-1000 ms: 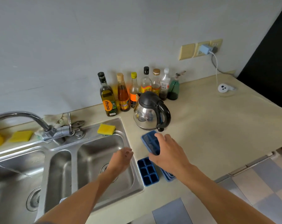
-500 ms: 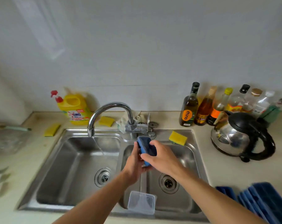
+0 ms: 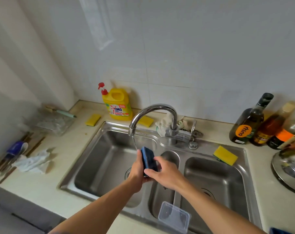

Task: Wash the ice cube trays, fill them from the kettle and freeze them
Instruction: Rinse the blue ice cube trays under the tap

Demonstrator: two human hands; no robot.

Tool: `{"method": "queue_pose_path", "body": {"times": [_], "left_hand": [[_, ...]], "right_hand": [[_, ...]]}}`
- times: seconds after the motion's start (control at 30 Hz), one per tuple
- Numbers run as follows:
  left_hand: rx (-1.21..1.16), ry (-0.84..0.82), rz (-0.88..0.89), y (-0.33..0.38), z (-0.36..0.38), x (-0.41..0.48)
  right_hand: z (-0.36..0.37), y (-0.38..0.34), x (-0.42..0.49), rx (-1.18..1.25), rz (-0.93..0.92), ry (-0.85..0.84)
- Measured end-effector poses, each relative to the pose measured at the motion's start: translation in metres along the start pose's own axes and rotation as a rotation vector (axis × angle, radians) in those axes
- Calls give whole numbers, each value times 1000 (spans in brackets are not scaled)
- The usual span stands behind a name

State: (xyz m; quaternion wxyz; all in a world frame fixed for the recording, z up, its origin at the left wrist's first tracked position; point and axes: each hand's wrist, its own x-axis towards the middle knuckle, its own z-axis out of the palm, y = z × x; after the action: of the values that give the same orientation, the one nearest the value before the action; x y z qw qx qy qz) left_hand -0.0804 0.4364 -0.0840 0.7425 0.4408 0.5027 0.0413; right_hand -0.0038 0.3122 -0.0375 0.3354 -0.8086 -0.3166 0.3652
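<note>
**Tray under the tap, both hands on it**

- Left hand (image 3: 136, 173): fingers curled round the back and left edge of the blue ice cube tray (image 3: 149, 158), gripping it.
- Right hand (image 3: 165, 174): thumb and fingers (image 3: 159, 160) bent onto the tray's right side, pinching it. Neither hand is slack.
- The tray is held on edge, near upright, above the divider between the sink's (image 3: 109, 127) left and middle basins, at 6 o'clock of the spout.
- Tap (image 3: 153, 112) is running. A thin stream (image 3: 134, 142) falls to the tray's upper edge beside the left hand.
- Kettle (image 3: 288, 168): on the desk at 3 o'clock of the sink, cut off by the frame edge.
- Corner of another blue tray (image 3: 278, 231) at 5 o'clock, bottom edge of the frame.
- Clear plastic lid (image 3: 174, 217) leans on the sink's near rim at 6 o'clock.
- Readable text: yellow detergent jug (image 3: 118, 103) at 11 o'clock of the sink, label "OMO". The smaller print is not legible.
- Dark oil bottle (image 3: 248, 124) at 2 o'clock: orange round label "rhino". The labels on the bottles beside it are too blurred to read.
- Yellow sponge (image 3: 225, 155) lies on the sink's far right rim.
</note>
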Motion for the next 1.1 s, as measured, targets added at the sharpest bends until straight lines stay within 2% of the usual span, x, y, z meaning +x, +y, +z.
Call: {"method": "queue_pose_path", "body": {"times": [0.23, 0.5, 0.7, 1.1], "left_hand": [[6, -78, -82, 23, -21, 38], [271, -126, -73, 63, -55, 109], [375, -208, -91, 83, -66, 140], [583, -327, 47, 96, -68, 150]], "right_hand": [[19, -25, 33, 80, 107, 52], [57, -54, 98, 281, 280, 138], [73, -59, 130, 419, 376, 247], [76, -56, 132, 391, 375, 354]]}}
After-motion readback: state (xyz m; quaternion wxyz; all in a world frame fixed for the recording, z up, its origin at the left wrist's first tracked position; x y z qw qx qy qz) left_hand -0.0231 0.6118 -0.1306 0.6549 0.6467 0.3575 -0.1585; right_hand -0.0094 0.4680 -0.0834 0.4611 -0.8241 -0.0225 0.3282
